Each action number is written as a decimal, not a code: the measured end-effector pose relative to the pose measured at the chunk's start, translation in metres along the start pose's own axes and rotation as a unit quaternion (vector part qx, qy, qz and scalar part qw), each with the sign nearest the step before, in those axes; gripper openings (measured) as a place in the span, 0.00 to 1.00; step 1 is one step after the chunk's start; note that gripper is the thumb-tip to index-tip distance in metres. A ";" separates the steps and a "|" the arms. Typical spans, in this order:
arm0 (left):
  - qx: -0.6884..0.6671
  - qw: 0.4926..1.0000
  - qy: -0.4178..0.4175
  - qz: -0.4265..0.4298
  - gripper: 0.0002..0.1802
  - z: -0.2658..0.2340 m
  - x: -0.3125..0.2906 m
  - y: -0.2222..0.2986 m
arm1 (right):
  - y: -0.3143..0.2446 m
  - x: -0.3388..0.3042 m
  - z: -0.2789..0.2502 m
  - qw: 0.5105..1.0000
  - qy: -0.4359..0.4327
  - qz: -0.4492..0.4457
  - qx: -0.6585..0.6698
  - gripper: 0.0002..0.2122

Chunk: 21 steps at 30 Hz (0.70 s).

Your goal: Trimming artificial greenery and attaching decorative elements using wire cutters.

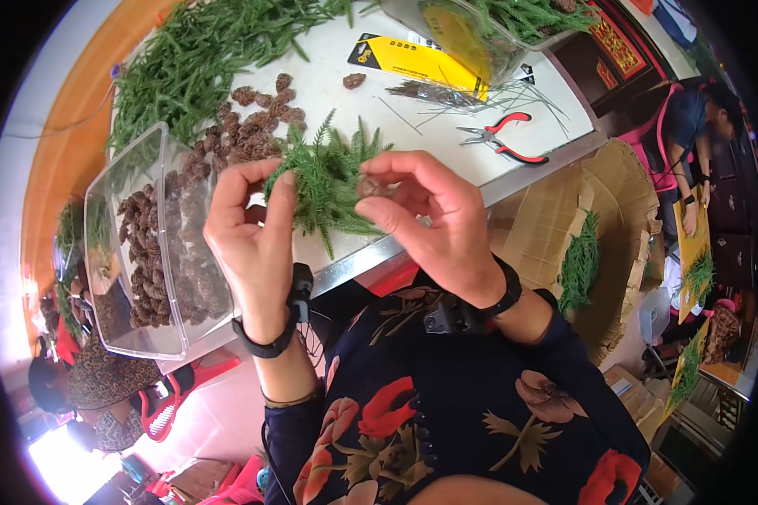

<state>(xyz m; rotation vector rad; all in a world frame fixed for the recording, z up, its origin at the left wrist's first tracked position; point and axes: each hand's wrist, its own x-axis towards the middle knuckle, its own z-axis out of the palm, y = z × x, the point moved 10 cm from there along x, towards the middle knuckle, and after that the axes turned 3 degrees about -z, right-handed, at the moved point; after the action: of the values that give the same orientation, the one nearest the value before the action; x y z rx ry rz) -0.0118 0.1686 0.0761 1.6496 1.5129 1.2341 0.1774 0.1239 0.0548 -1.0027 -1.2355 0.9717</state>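
Observation:
My left hand (257,220) pinches a small bunch of green needle sprigs (322,181) between thumb and fingers, above the near edge of the white table (320,88). At the right side of the bunch, my right hand (442,220) is closed on a small brown pine cone (369,188), partly hidden by the thumb and fingers. A heap of loose pine cones (248,139) lies behind my left hand. Beside it, at the left, stands a clear plastic tub (166,189) holding many more cones.
Red-handled pliers (514,151) lie open at the right, near thin green wires (400,115) and a yellow-black packet (396,55). Green sprigs (194,63) pile at the back left. A cardboard box (531,219) stands off the table's right edge. Another person (691,126) works far right.

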 end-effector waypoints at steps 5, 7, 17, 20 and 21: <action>-0.096 0.994 0.032 -0.049 0.08 -0.011 -0.012 -0.016 | -0.015 0.006 0.035 0.994 -0.039 -0.065 -0.084 0.13; -0.111 0.992 0.034 -0.059 0.08 -0.013 -0.015 -0.018 | -0.017 0.007 0.042 0.989 -0.042 -0.092 -0.109 0.13; -0.215 0.971 0.019 -0.103 0.10 -0.010 -0.022 -0.034 | -0.022 0.003 0.047 0.981 -0.041 -0.133 -0.138 0.13; -0.213 0.971 0.012 -0.111 0.10 -0.009 -0.024 -0.035 | -0.024 0.001 0.047 0.982 -0.041 -0.136 -0.125 0.13; -0.212 0.971 0.008 -0.114 0.11 -0.009 -0.024 -0.036 | -0.024 0.000 0.047 0.983 -0.040 -0.135 -0.121 0.13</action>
<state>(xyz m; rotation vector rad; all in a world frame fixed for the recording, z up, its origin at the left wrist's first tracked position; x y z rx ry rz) -0.0334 0.1507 0.0420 1.1574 1.2928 1.3323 0.1318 0.1208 0.0804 -0.9567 -1.5398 0.6657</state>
